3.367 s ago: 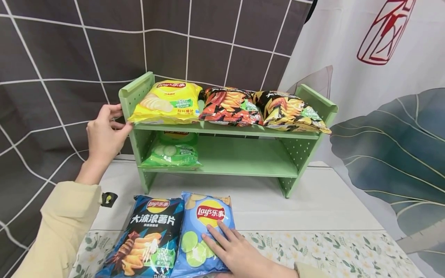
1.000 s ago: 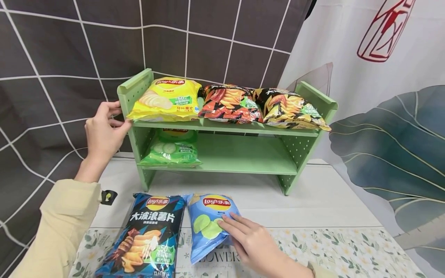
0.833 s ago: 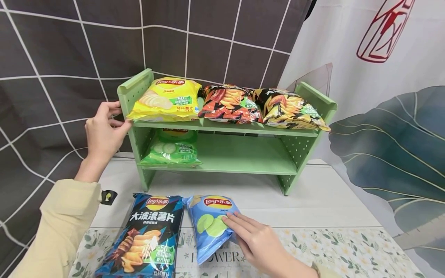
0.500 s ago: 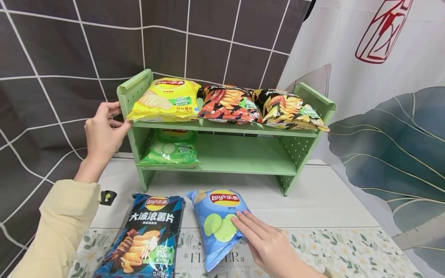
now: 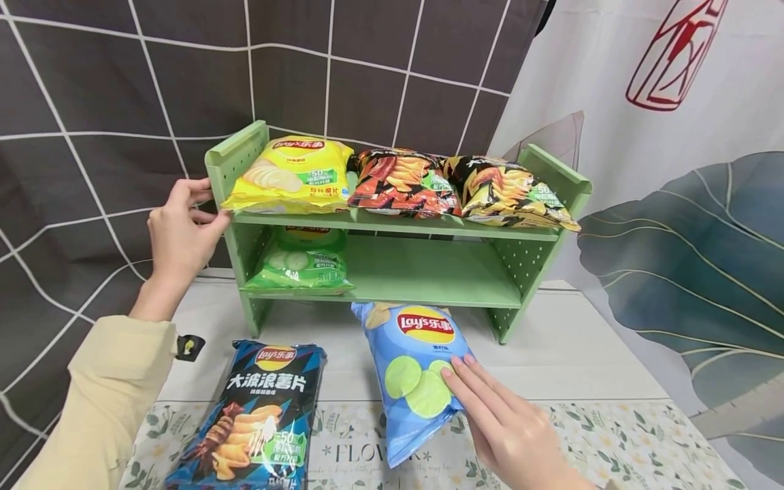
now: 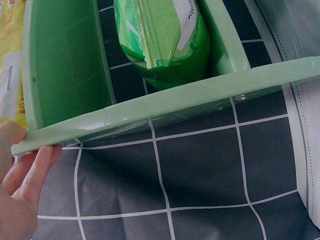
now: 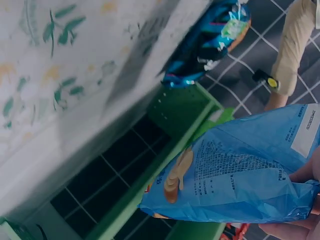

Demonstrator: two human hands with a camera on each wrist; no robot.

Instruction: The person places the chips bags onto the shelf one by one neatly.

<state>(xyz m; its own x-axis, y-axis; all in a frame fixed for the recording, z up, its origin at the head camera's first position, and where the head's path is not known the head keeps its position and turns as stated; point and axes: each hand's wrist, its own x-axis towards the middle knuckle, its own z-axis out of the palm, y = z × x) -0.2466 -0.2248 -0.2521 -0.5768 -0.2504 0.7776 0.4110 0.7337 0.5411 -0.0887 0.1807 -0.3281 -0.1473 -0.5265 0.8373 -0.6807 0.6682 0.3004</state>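
Note:
My right hand (image 5: pixel 511 422) holds a blue Lay's potato chip bag (image 5: pixel 422 354) by its right edge, fingers over the front. The right wrist view shows the thumb on the printed back of the blue bag (image 7: pixel 225 170), which is tilted and raised off the table, below the lower shelf's front edge. My left hand (image 5: pixel 184 235) pinches the left side panel of a green two-tier shelf rack (image 5: pixel 441 272); in the left wrist view, thumb and fingers (image 6: pixel 32 177) lie on either side of the panel's edge. A dark-blue chip bag (image 5: pixel 257 408) lies flat on the table.
On the upper tier sit a yellow chip bag (image 5: pixel 294 173), a red-black one (image 5: pixel 404 184) and a gold-black one (image 5: pixel 511 194). A green chip bag (image 5: pixel 300 265) stands at the lower tier's left end. Floral cloth (image 5: pixel 582 442) covers the table front; a dark gridded curtain (image 5: pixel 392 75) hangs behind.
The right hand first rested on the blue chip bag beside the dark one. It has since lifted it and moved it right and up toward the rack. The left hand stays on the panel.

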